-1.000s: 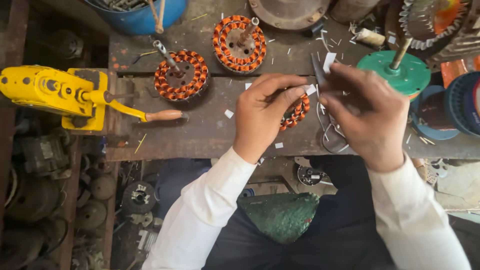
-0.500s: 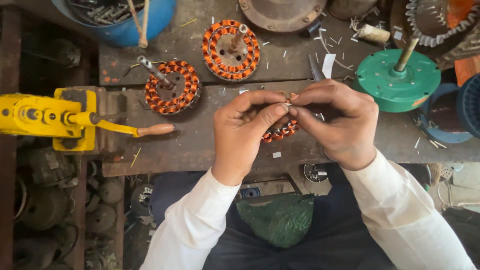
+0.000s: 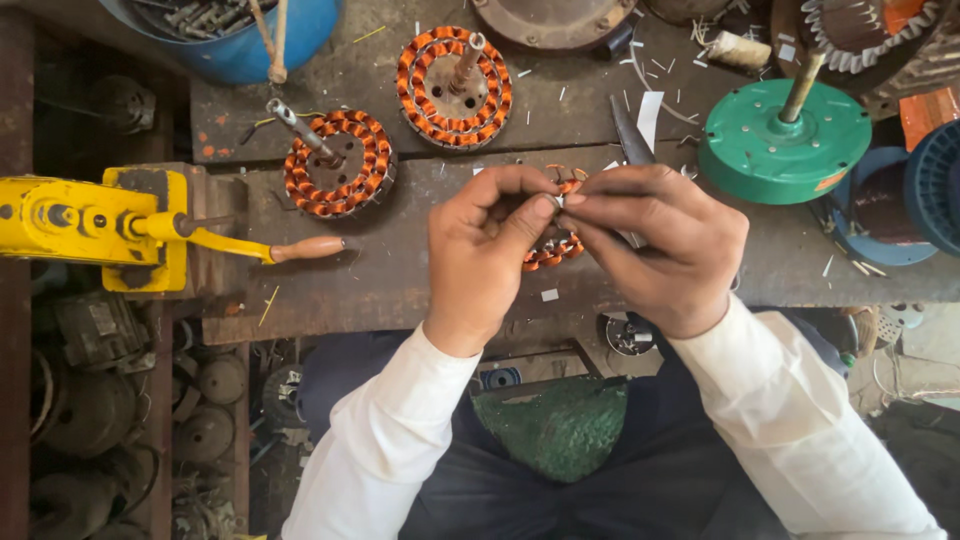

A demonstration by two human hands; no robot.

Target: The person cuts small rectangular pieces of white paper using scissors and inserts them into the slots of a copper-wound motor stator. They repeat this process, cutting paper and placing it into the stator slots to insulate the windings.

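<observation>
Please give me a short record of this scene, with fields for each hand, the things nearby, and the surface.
left hand: fingertips pinched on a small pale piece, over a copper-wound stator
right hand: fingertips meet the left hand's; scissors stick out behind it
other stators: two, each with a shaft
left side: yellow hand-crank tool
right side: green round housing
surface: worn wooden bench, scattered with paper scraps

Three copper-wound stators: one far centre [image 3: 453,85], one left of it [image 3: 338,163], one mostly hidden under the hands [image 3: 552,248]. Two hands: left hand [image 3: 487,255], right hand [image 3: 662,245]. One green disc [image 3: 785,140] far right, one yellow winding tool [image 3: 95,225] left, one blue tub [image 3: 245,35] far left.
</observation>
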